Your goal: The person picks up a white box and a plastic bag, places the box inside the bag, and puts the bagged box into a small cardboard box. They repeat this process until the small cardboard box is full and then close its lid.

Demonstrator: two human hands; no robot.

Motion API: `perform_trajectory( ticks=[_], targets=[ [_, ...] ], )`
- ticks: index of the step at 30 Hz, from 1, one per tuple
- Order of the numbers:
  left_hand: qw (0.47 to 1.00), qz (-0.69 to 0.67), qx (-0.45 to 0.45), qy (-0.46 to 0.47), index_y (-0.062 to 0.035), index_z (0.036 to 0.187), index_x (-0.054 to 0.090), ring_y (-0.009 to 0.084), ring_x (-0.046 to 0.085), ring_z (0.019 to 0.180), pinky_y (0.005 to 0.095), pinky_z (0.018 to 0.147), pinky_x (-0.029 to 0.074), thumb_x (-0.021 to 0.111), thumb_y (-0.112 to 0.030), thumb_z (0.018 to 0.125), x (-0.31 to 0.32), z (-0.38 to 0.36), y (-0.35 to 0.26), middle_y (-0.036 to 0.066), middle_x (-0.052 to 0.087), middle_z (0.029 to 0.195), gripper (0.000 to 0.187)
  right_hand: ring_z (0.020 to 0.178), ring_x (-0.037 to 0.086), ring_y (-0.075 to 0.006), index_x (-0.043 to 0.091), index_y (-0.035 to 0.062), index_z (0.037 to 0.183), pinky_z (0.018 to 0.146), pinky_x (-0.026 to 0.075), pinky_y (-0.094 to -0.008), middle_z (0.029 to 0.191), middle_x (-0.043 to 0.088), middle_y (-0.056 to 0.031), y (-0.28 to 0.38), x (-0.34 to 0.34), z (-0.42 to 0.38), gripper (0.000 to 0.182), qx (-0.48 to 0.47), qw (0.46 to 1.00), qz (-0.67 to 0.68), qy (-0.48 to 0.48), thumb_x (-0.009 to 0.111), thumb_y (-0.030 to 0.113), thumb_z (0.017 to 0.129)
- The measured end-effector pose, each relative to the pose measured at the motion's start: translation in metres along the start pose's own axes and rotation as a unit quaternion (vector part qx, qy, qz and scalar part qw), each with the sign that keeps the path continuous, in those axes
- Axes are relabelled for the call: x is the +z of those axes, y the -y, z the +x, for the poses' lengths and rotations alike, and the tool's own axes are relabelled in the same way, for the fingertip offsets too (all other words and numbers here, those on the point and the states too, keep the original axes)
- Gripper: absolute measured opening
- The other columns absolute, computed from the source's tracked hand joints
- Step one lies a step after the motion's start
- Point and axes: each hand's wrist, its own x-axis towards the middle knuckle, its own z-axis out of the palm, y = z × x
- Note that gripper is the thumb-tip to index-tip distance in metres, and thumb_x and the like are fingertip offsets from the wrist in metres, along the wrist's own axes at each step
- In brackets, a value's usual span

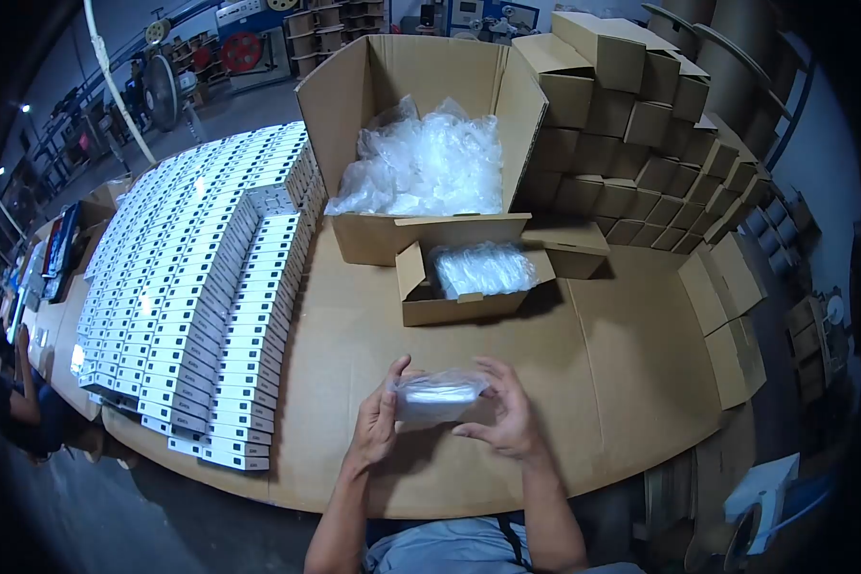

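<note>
My left hand point(378, 423) grips the left end of a packet wrapped in clear plastic point(438, 394), held just above the cardboard-covered table. My right hand point(509, 413) curves around the packet's right end, fingers at its upper edge and thumb near the lower one. White contents show through the film, but their kind cannot be made out. Just beyond my hands stands a small open carton point(464, 308) with similar clear-wrapped packets point(483, 269) inside. Behind it, a large open carton point(430, 59) holds a heap of clear plastic packets point(430, 158).
Rows of stacked small white boxes point(177, 316) fill the table's left side. Brown cartons point(622, 143) are piled at the back right. An open carton's flaps point(722, 297) stand by the right edge. Another person point(29, 402) is at the far left.
</note>
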Motion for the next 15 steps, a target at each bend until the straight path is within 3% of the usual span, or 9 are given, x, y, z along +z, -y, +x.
perform_trajectory(
  ticks=[4,5,8,9,12,15],
  targets=[
    [1.0,0.013,0.013,0.006,0.0017,0.152,0.04,0.0235,0.056,0.127,0.0368,0.112,0.041,0.049,-0.026,0.109,0.008,0.003,-0.01,0.014,0.061,0.134,0.052,0.109,0.066,-0.0178,0.065,-0.0014,0.123,0.098,0.052,-0.0327,0.114,0.072,-0.0116,-0.026,0.01,-0.002,0.052,0.027,0.998,-0.035,-0.05,0.088,0.003,0.077],
    [1.0,0.021,0.017,0.013,0.0018,0.15,0.043,0.0226,0.057,0.125,0.036,0.11,0.043,0.053,-0.023,0.108,0.011,0.003,-0.015,0.013,0.062,0.132,0.05,0.103,0.07,-0.0196,0.069,0.0004,0.117,0.093,0.055,-0.0326,0.105,0.075,-0.0119,-0.023,0.008,-0.004,0.043,0.02,0.995,-0.079,-0.054,0.083,-0.004,0.077],
    [0.998,0.007,-0.055,-0.001,0.0015,0.142,0.048,0.0212,0.062,0.115,0.0329,0.098,0.053,0.059,-0.02,0.105,0.015,-0.004,-0.009,0.014,0.062,0.129,0.044,0.104,0.071,-0.0225,0.073,0.0021,0.11,0.092,0.056,-0.0334,0.108,0.075,-0.0133,-0.017,0.004,0.0,0.035,-0.068,0.988,-0.137,-0.001,0.078,-0.01,0.077],
    [0.998,-0.012,-0.046,-0.028,0.0002,0.128,0.06,0.0174,0.064,0.109,0.0289,0.091,0.053,0.06,-0.02,0.105,0.02,-0.005,-0.013,0.012,0.066,0.12,0.031,0.103,0.072,-0.0249,0.074,0.0023,0.104,0.091,0.057,-0.0342,0.109,0.075,-0.0137,-0.014,0.004,-0.001,0.032,-0.046,0.989,-0.144,-0.002,0.075,-0.013,0.076],
    [0.996,-0.002,-0.069,-0.057,0.0018,0.116,0.068,0.0144,0.064,0.103,0.03,0.09,0.052,0.058,-0.019,0.106,0.018,-0.008,-0.003,0.008,0.07,0.112,0.025,0.104,0.071,-0.0228,0.073,0.0006,0.104,0.092,0.056,-0.0328,0.107,0.075,-0.0145,-0.023,0.003,-0.005,0.024,-0.025,0.994,-0.104,0.005,0.074,-0.01,0.082],
    [0.981,-0.05,-0.099,-0.159,0.0013,0.107,0.071,0.012,0.065,0.094,0.0275,0.082,0.052,0.059,-0.021,0.106,0.029,-0.01,-0.001,0.006,0.072,0.1,0.026,0.104,0.07,-0.0215,0.073,-0.001,0.101,0.094,0.054,-0.032,0.108,0.074,-0.0151,-0.016,0.009,-0.011,0.012,0.082,0.992,-0.059,-0.082,0.072,-0.004,0.089]
  ],
)
